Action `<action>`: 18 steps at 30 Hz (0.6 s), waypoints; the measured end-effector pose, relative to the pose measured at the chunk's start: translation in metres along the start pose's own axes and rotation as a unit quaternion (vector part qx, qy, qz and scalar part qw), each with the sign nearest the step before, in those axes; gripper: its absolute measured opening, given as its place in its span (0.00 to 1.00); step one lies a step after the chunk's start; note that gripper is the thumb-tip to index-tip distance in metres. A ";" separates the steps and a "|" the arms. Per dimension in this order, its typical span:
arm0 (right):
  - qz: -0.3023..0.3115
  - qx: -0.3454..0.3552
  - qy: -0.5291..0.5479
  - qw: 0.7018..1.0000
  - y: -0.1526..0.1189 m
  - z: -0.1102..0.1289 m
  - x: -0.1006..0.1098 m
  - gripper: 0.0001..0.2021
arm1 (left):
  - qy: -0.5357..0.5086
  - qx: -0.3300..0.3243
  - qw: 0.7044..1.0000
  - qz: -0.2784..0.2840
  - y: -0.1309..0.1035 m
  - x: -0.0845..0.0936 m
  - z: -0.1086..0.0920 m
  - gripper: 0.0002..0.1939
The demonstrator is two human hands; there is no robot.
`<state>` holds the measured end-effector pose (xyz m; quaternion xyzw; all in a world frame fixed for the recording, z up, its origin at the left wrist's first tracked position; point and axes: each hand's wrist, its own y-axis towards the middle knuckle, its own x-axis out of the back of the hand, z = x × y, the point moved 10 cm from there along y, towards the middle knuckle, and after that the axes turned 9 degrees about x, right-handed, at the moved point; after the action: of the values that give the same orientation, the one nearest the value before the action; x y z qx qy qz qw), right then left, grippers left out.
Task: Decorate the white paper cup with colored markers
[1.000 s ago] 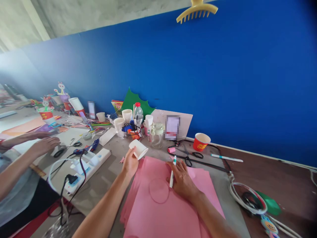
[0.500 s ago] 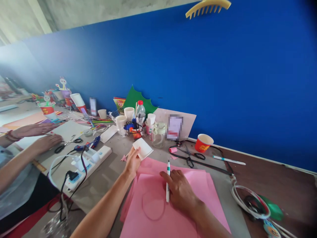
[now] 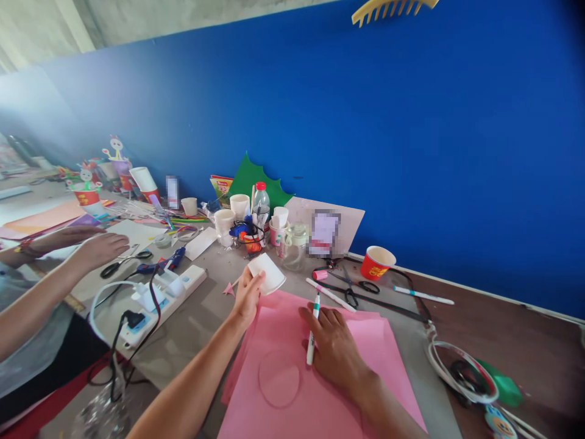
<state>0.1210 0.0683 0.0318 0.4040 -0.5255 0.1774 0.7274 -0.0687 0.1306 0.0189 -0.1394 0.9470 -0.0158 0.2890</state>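
My left hand (image 3: 249,294) grips a small white paper cup (image 3: 267,274), tilted on its side above the back left edge of the pink paper (image 3: 338,390). Between the thumb and fingers of my right hand (image 3: 333,338) is a white marker (image 3: 313,338) with a teal band, its tip pointing away from me. That hand rests on the pink sheets. A round outline (image 3: 279,379) is drawn on the top sheet, left of my right hand. A pink-and-white marker (image 3: 331,294) lies just behind the paper.
Scissors (image 3: 351,285), a red paper cup (image 3: 377,263) and another marker (image 3: 424,296) lie at the back right. A glass jar (image 3: 295,247) and bottle (image 3: 261,204) stand behind. At left are a power strip (image 3: 183,292), glue gun (image 3: 164,261) and a person's hands (image 3: 94,249).
The pink-and-white marker now shows behind the pink paper. My hands have shifted slightly, still holding the cup and the marker. The other person's near hand has lifted off the white paper.
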 end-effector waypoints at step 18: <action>-0.209 -0.138 0.012 0.968 -0.025 -0.086 0.015 0.17 | 0.227 0.120 0.927 0.273 -0.032 -0.056 0.061 0.32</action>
<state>0.1972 0.1170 0.0250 0.3980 -0.4399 -0.0483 0.8036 0.0178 0.1183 0.0026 0.1675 0.9798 -0.0805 0.0738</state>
